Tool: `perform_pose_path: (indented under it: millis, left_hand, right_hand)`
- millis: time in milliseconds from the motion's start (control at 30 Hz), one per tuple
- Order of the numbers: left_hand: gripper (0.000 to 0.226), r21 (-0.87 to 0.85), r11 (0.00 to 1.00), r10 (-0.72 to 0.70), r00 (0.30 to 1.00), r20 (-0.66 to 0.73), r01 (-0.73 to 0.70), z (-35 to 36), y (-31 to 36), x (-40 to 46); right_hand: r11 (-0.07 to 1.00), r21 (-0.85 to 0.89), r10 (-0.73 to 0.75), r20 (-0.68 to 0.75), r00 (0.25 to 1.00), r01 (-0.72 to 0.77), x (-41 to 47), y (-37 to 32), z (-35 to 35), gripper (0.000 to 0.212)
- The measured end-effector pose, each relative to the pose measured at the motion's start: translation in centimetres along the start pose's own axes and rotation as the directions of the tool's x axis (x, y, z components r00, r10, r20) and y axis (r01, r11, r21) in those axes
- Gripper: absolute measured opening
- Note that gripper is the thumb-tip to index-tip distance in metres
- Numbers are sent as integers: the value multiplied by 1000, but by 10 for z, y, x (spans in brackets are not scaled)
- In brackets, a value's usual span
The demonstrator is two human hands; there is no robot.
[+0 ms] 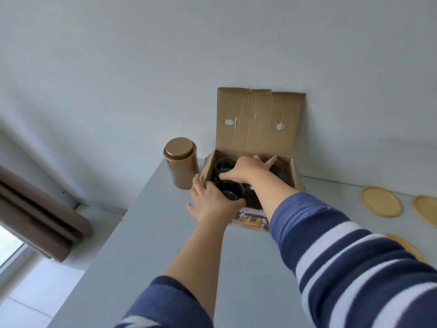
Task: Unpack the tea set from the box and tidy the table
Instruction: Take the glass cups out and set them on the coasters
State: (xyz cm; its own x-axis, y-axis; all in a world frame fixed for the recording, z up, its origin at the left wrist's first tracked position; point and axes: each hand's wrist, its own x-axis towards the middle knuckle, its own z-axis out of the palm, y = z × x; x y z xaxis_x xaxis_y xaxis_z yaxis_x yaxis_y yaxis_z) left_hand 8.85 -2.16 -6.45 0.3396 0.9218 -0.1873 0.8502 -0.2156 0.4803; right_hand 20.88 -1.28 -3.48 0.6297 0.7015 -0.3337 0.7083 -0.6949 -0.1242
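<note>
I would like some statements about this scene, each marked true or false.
1. The cardboard box has its lid flap standing open. True.
2. The gold canister lies on its side. False: it stands upright with its lid on, left of the box.
3. The left hand holds a dark cup at the box's near edge. True.
4. The right hand rests flat on the table. False: it reaches into the box.
5. Yellow round coasters lie on the table right of the box. True.
</note>
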Motion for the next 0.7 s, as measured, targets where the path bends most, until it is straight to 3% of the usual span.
perform_pose_path:
  millis: [233,400,567,700]
  left_hand:
    - [77,-17,1000,19,999,-47,-20,6,-4,1]
    - [83,-57,998,38,999,-33,-40,2,-7,-2]
    - [84,-71,990,117,989,-91,-124,-19,0,-6]
    - [81,-132,969,185,966,-181,-211,-42,20,-15]
  right_hand:
    - [999,-37,15,-124,992,-20,-1,-3,8,79]
    - [998,57,19,-261,965,-5,-13,0,2,77]
    - [934,354,66,-318,946,54,-24,11,-24,93]
    - [728,664,141,-390,910,172,-51,36,-53,76]
